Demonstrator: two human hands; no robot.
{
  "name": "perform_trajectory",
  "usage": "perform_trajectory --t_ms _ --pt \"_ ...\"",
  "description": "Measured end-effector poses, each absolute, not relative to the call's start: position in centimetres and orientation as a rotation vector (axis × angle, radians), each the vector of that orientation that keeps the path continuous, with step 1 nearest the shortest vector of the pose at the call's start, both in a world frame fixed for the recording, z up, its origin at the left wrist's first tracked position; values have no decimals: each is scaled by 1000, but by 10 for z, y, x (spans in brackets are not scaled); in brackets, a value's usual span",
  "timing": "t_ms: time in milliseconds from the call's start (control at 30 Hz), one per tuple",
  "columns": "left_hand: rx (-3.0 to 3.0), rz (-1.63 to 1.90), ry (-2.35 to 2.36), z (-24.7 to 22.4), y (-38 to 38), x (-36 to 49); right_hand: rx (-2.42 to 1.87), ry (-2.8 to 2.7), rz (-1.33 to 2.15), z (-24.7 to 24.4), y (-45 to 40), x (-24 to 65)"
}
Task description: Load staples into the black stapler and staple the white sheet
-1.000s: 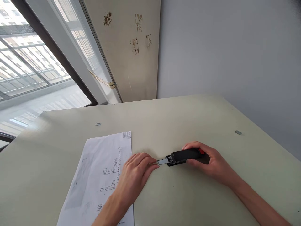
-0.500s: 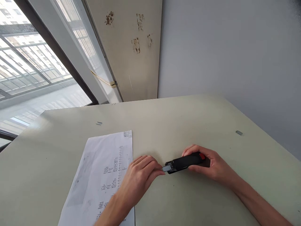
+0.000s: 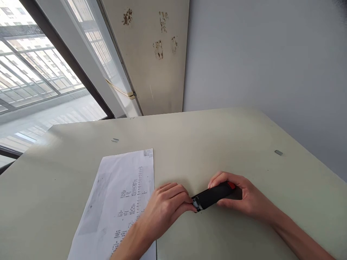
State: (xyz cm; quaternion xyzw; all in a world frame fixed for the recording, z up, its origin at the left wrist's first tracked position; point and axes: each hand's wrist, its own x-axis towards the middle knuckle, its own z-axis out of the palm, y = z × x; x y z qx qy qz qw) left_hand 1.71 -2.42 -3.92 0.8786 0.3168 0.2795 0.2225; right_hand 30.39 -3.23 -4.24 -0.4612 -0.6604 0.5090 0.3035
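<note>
My right hand (image 3: 238,193) is wrapped around a black stapler (image 3: 213,196) with a red piece near its back end. The stapler is held low over the table, its front pointing left. My left hand (image 3: 169,204) is closed in a pinch at that front end. A bit of silvery metal, looking like a strip of staples (image 3: 198,204), shows at the stapler's mouth beside the left fingertips. The fingers hide how much of it they hold. Under the left forearm lies a printed sheet of paper (image 3: 111,191).
Small grey staple strips (image 3: 115,140) lie beyond the paper on the pale table (image 3: 179,137), and another grey strip (image 3: 278,152) lies at the right. A grey wall (image 3: 257,54) and a stained beige panel (image 3: 162,79) stand behind; a window (image 3: 35,68) is at left.
The silvery strip between my left fingers and the stapler has gone mostly into the stapler's front. My left fingers moved right, up against it. The stapler's front dipped slightly toward me.
</note>
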Motion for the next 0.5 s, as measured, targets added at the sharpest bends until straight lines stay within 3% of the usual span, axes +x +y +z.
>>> perform_trajectory --t_ms 500 --pt "2434 740 938 -39 -25 19 -1177 -1729 1372 -43 -37 299"
